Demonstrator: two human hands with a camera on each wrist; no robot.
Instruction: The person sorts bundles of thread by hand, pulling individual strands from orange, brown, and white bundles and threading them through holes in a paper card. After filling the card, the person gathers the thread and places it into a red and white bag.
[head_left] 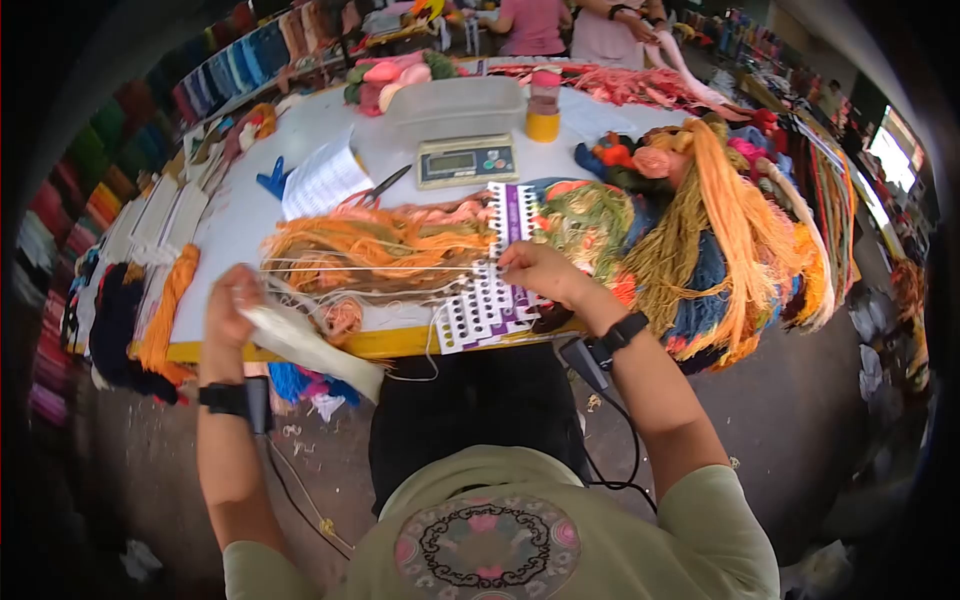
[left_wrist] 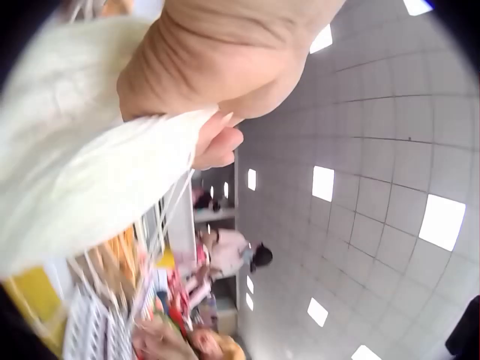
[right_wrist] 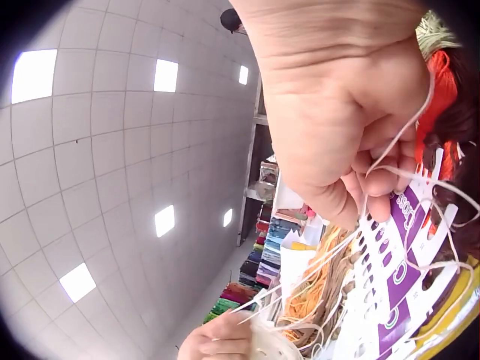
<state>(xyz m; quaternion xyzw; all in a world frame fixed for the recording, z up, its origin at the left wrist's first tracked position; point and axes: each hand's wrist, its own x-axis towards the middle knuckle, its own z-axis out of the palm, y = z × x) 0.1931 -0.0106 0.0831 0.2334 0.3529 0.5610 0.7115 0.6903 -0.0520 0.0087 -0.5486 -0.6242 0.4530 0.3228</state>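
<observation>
A hank of white thread hangs from my left hand, which grips it at the table's left front; the hand is blurred in the head view. Pale strands stretch from there across to my right hand. The right hand's thumb and fingers pinch the white thread over a stack of purple-and-white punched thread cards. Thread loops over the cards in the right wrist view. Orange, brown and pink thread bundles lie on the table between the hands, close to the cards.
Behind the bundles are scissors, a printed sheet, a digital scale and a clear plastic bin. A large heap of coloured skeins covers the right side. Other people stand beyond the table.
</observation>
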